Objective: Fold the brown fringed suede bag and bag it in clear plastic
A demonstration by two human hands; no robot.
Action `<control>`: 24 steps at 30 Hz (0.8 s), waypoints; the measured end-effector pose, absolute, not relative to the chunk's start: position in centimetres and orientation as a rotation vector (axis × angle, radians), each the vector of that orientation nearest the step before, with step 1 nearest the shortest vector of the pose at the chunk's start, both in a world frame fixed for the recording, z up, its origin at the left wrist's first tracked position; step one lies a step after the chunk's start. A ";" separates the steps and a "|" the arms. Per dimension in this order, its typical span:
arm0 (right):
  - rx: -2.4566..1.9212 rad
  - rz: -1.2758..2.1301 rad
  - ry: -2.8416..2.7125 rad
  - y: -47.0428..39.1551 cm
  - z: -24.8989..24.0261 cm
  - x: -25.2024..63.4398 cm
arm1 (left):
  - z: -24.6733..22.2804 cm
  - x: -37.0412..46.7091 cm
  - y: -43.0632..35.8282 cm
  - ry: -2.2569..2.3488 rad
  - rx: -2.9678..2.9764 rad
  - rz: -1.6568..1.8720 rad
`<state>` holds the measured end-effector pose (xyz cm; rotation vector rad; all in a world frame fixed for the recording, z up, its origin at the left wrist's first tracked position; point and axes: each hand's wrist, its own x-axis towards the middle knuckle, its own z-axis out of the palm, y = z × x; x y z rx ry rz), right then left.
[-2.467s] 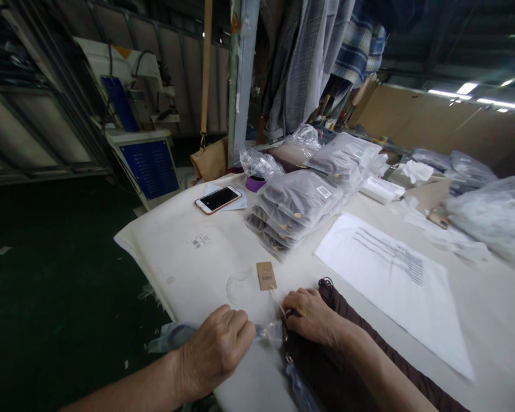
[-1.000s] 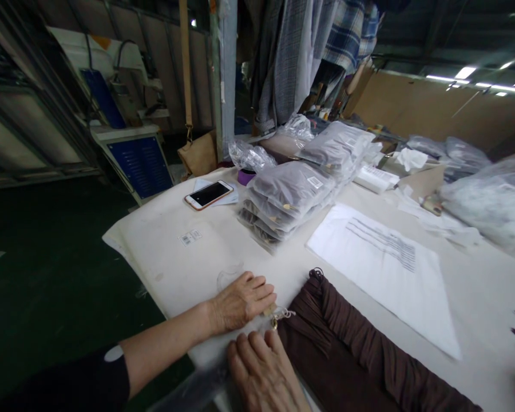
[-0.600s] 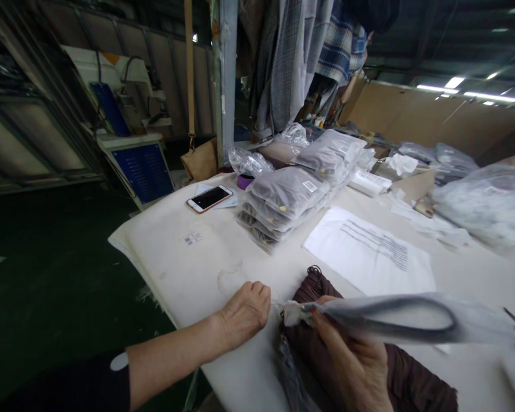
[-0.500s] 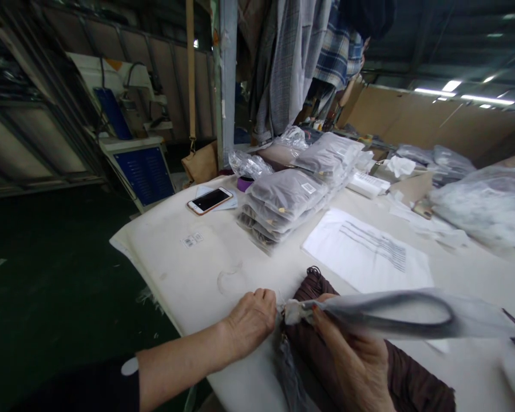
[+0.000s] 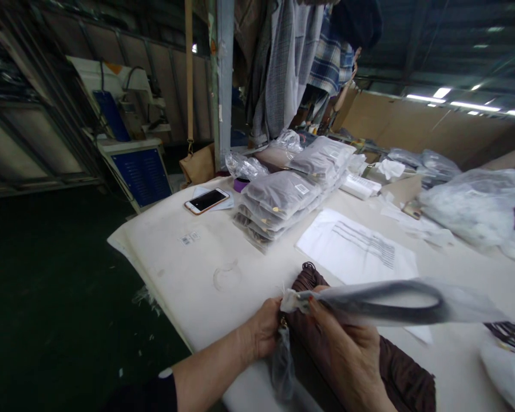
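My right hand (image 5: 347,349) is closed around a dark strap (image 5: 395,303) that loops inside a long translucent plastic sleeve (image 5: 467,303). The sleeve's bunched end (image 5: 289,301) sticks out to the left of its thumb. Beside that end, my left hand (image 5: 268,327) is closed, its fingertips hidden. A small gold-coloured metal fitting (image 5: 283,323) and a plastic-wrapped piece (image 5: 283,366) hang right next to it. Under both hands lies a dark brown pleated fabric item (image 5: 405,372), with thin cords (image 5: 309,268) gathered at its far end.
Stacked plastic-wrapped packages (image 5: 278,197) stand on the white table (image 5: 163,246) ahead. A phone (image 5: 206,201) lies near the left edge, and a white printed sheet (image 5: 356,246) sits beyond the brown item. Dark cords (image 5: 512,337) and a clear plastic bag (image 5: 472,206) are at right.
My left hand has turned and moved slightly down and right, closer to the hanging fitting. My right hand still grips the strap in its sleeve. The view has shifted a little.
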<state>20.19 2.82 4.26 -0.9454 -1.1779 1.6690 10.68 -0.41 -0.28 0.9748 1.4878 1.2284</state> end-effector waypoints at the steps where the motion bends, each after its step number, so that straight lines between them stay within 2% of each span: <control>1: -0.985 1.673 -1.139 2.9 4.4 20.2 | -0.2 10.7 -0.5 1.487 0.939 1.243; 6: -1.074 1.655 -1.123 3.0 4.9 20.6 | -0.9 9.7 -2.7 1.633 0.875 1.321; 10: -1.062 1.683 -1.050 2.7 5.4 20.5 | -1.3 9.2 -3.8 1.850 1.045 1.186; 16: -0.983 1.738 -1.043 2.8 6.4 20.7 | -0.5 9.3 -3.5 1.847 1.273 1.131; 22: -0.969 1.819 -0.935 3.5 5.3 21.8 | -0.4 7.7 -4.9 2.186 1.631 0.595; 24: -0.948 1.830 -0.930 3.5 5.2 21.9 | -0.2 7.7 -4.7 2.154 1.566 0.556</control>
